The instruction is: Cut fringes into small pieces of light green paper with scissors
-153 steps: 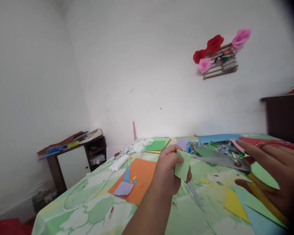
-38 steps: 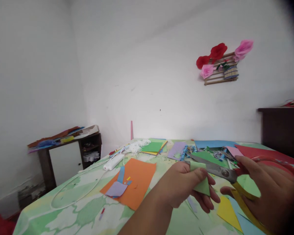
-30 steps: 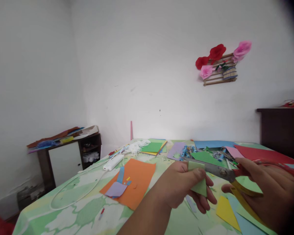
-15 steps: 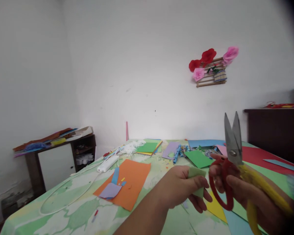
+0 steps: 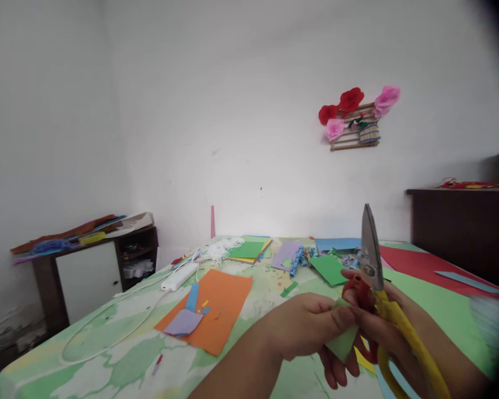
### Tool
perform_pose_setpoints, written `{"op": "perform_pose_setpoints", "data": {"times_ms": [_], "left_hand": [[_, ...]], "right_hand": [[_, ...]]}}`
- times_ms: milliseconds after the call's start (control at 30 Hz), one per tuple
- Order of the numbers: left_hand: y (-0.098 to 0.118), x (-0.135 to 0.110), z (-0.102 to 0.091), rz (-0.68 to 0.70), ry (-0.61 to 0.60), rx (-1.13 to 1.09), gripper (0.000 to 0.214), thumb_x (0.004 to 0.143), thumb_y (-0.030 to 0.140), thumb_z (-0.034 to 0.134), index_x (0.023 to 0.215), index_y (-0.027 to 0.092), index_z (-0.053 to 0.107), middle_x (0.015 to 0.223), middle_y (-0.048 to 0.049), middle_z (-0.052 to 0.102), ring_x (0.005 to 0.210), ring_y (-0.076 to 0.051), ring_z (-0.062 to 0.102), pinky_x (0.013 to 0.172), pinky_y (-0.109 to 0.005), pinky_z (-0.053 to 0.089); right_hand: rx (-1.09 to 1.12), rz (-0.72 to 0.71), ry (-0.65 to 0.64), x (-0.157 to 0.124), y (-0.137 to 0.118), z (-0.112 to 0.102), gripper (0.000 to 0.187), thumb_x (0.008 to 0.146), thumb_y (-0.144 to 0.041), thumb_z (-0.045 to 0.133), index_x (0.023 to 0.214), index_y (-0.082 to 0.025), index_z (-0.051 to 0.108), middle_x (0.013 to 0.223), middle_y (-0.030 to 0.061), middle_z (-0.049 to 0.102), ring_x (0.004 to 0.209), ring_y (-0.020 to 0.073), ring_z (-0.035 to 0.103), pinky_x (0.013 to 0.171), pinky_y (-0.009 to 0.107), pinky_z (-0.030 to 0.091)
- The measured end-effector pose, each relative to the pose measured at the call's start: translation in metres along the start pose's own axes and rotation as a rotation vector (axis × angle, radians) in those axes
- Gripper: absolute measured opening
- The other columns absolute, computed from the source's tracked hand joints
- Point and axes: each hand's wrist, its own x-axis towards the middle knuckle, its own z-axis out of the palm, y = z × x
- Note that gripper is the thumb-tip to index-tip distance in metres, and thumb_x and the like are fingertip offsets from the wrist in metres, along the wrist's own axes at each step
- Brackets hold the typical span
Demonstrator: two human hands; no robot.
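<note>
Between the thumb and fingers of my left hand [image 5: 311,327] is a small piece of light green paper [image 5: 344,342], tilted over the table. My right hand [image 5: 391,327] is closed around scissors [image 5: 372,249] with one red and one yellow handle. Their blades point upward and lie together. The fingertips of my right hand meet the left thumb at the paper's edge; whether they also pinch the paper is hard to see. Under the hands, yellow and light blue sheets show in part.
An orange sheet [image 5: 216,305] with purple and blue scraps lies left of my hands. Behind it are a white power strip [image 5: 179,276] with its cable and white shredded strips [image 5: 220,249]. Green [image 5: 328,269] and red paper [image 5: 416,266] lie at the back and right.
My right hand has moved left to meet my left hand at the green paper. The scissor blades, spread apart before, are now together.
</note>
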Motion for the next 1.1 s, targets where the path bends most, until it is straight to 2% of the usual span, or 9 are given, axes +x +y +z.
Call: {"op": "perform_pose_setpoints", "data": {"times_ms": [133,233,333,400,567,700,800,1033,1100], "left_hand": [[0.002,-0.003,-0.009,-0.102,-0.061,0.085,0.040,0.068,0.054,0.060,0.072,0.015,0.054,0.058,0.0012,0.056,0.040,-0.009,0.052,0.041,-0.022,0.043],[-0.001,-0.004,-0.021,-0.268,-0.118,0.389,0.016,0.073,0.031,0.055,0.066,0.017,0.055,0.060,0.0011,0.057,0.046,-0.010,0.053,0.050,-0.025,0.045],[-0.010,-0.001,-0.032,-0.189,0.140,0.913,0.017,0.068,0.033,0.061,0.059,0.020,0.055,0.061,-0.0008,0.056,0.065,-0.019,0.058,0.065,-0.032,0.045],[-0.016,0.002,-0.037,-0.161,0.263,0.960,0.022,0.058,0.038,0.071,0.063,0.022,0.057,0.067,-0.0031,0.058,0.082,-0.029,0.059,0.077,-0.043,0.043],[-0.013,0.008,-0.034,-0.066,0.371,0.476,0.034,0.058,0.053,0.066,0.068,0.021,0.059,0.081,-0.0070,0.062,0.102,-0.032,0.054,0.093,-0.047,0.034],[-0.005,0.010,-0.018,-0.023,0.181,0.167,0.061,0.070,0.071,0.037,0.081,0.015,0.058,0.085,-0.0112,0.061,0.080,-0.024,0.062,0.074,-0.040,0.047],[-0.004,0.009,-0.008,-0.037,-0.048,-0.169,0.062,0.062,0.070,0.053,0.082,0.011,0.059,0.079,-0.0104,0.058,0.068,-0.021,0.059,0.067,-0.039,0.046],[-0.006,0.010,-0.004,-0.069,-0.223,-0.376,0.061,0.083,0.058,0.024,0.082,0.009,0.062,0.079,-0.0104,0.058,0.073,-0.022,0.059,0.070,-0.040,0.042],[-0.009,0.013,-0.005,-0.043,-0.205,-0.398,0.054,0.080,0.057,0.033,0.074,0.011,0.060,0.072,-0.0084,0.058,0.065,-0.020,0.058,0.066,-0.040,0.044]], "right_hand": [[0.003,0.063,-0.092,0.008,0.000,-0.012,0.066,0.060,-0.035,0.073,0.116,-0.024,0.040,0.070,-0.0056,0.055,0.039,0.0115,0.048,0.035,0.025,0.042],[0.030,0.049,0.017,0.014,0.000,-0.022,0.069,0.055,-0.040,0.076,0.114,-0.024,0.044,0.070,-0.0047,0.054,0.045,0.0116,0.048,0.037,0.024,0.042],[0.058,0.018,0.104,0.016,0.000,-0.030,0.064,0.054,-0.045,0.075,0.108,-0.023,0.049,0.068,-0.0029,0.053,0.049,0.0130,0.048,0.041,0.025,0.043],[0.066,-0.013,0.094,0.017,0.000,-0.032,0.062,0.058,-0.046,0.073,0.110,-0.024,0.047,0.069,-0.0027,0.053,0.050,0.0131,0.048,0.042,0.025,0.044],[0.022,0.016,-0.046,0.019,0.004,-0.029,0.060,0.062,-0.032,0.073,0.113,-0.024,0.043,0.070,-0.0047,0.053,0.047,0.0117,0.049,0.039,0.023,0.043],[0.019,0.041,-0.165,0.023,0.013,-0.025,0.062,0.062,-0.029,0.073,0.114,-0.024,0.039,0.068,-0.0064,0.053,0.041,0.0115,0.048,0.036,0.025,0.043],[0.040,0.022,-0.203,0.023,0.020,-0.024,0.061,0.062,-0.030,0.074,0.114,-0.024,0.042,0.067,-0.0072,0.051,0.040,0.0101,0.047,0.035,0.024,0.042],[0.126,-0.092,-0.242,0.014,0.021,-0.022,0.056,0.068,-0.037,0.072,0.116,-0.027,0.045,0.072,-0.0040,0.050,0.053,0.0115,0.052,0.047,0.024,0.046],[0.137,-0.109,-0.257,0.012,0.020,-0.023,0.056,0.069,-0.037,0.072,0.117,-0.028,0.044,0.072,-0.0036,0.050,0.056,0.0129,0.054,0.050,0.026,0.047]]}}
